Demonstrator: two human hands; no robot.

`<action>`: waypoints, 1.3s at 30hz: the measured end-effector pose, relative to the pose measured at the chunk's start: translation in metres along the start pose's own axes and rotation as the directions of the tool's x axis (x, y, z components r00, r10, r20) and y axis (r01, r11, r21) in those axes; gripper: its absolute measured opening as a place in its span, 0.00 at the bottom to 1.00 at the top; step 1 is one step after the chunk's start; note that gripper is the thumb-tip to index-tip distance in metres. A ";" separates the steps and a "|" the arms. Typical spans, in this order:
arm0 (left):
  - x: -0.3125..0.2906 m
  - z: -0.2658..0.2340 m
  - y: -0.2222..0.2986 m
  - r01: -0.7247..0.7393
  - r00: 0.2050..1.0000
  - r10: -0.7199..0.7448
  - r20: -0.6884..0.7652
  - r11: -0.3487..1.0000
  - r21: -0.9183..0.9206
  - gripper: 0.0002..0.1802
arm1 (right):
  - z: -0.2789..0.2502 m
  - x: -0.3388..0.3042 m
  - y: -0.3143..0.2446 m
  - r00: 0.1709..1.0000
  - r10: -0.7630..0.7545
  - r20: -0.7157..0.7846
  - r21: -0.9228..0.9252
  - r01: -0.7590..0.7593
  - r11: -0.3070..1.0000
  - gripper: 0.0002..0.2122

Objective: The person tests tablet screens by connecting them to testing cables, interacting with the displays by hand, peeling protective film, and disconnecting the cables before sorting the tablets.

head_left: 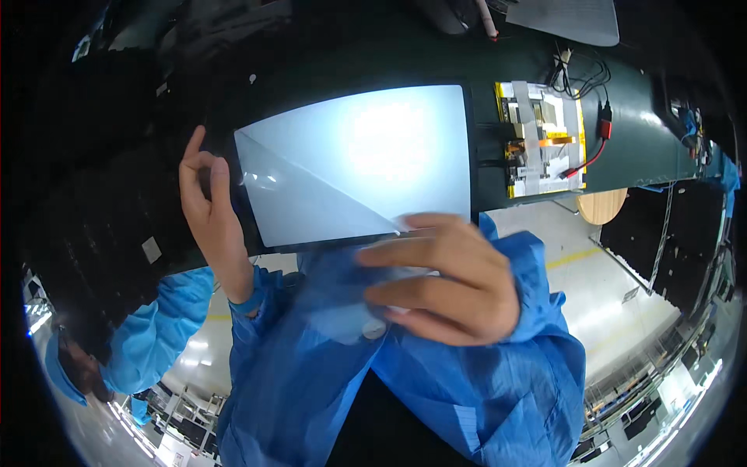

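Observation:
A lit white flat display panel [420, 175] in a black frame lies on the dark green work surface. A diagonal line crosses its face from the upper left corner to the lower edge, with a greyer area below it. My left hand [214, 210] is open beside the panel's left edge, fingers apart and nothing in them. My right hand [455, 284] is smeared by motion over the lower right edge, its fingers pointing left. A blurred, see-through patch [334, 300] shows before my blue sleeves; I cannot tell whether it is film in my right hand.
Right of the panel lies a taped circuit board assembly [545, 140] with yellow edges, joined to it by dark leads. A red cable [597, 152] and black wires [580, 78] run beside it. A round wooden stool [603, 206] stands below. Another person [140, 342] in blue is at the left.

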State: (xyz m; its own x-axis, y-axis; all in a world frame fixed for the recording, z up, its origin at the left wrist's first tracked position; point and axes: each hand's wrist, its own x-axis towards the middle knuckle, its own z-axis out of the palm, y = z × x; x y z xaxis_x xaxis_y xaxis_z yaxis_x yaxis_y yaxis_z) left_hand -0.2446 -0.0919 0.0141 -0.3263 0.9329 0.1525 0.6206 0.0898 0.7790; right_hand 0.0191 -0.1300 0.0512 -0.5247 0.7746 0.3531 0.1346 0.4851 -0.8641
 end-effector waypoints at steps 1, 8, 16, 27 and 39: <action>0.001 -0.002 0.004 -0.045 0.999 0.045 0.006 0.999 0.000 0.08 | -0.012 -0.002 -0.004 0.999 -0.016 -0.045 -0.094 0.012 0.996 0.08; -0.026 -0.036 0.060 -0.408 0.783 0.415 0.463 0.905 -0.122 0.06 | -0.005 0.013 -0.026 0.967 0.028 -0.254 -0.435 -0.140 0.889 0.13; -0.021 -0.023 0.019 -0.309 0.888 0.347 0.302 0.936 -0.165 0.24 | -0.016 0.034 0.009 0.991 0.081 0.103 -0.539 -0.013 0.842 0.08; -0.017 0.012 -0.037 0.037 0.999 -0.035 0.023 0.997 -0.073 0.26 | -0.066 0.027 0.059 0.881 0.469 0.062 -0.630 -0.330 0.703 0.08; -0.014 -0.013 -0.032 -0.052 0.992 0.093 0.084 0.914 -0.401 0.42 | -0.054 -0.005 0.035 0.880 0.328 -0.343 -0.340 -0.442 0.830 0.03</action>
State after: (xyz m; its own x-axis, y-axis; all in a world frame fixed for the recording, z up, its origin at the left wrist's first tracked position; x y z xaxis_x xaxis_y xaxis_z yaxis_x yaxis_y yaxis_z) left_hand -0.2694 -0.1120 -0.0054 -0.2066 0.9631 0.1726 0.2982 -0.1060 0.9486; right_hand 0.0719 -0.0949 0.0383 -0.1294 0.9802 0.1500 0.6291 0.1981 -0.7517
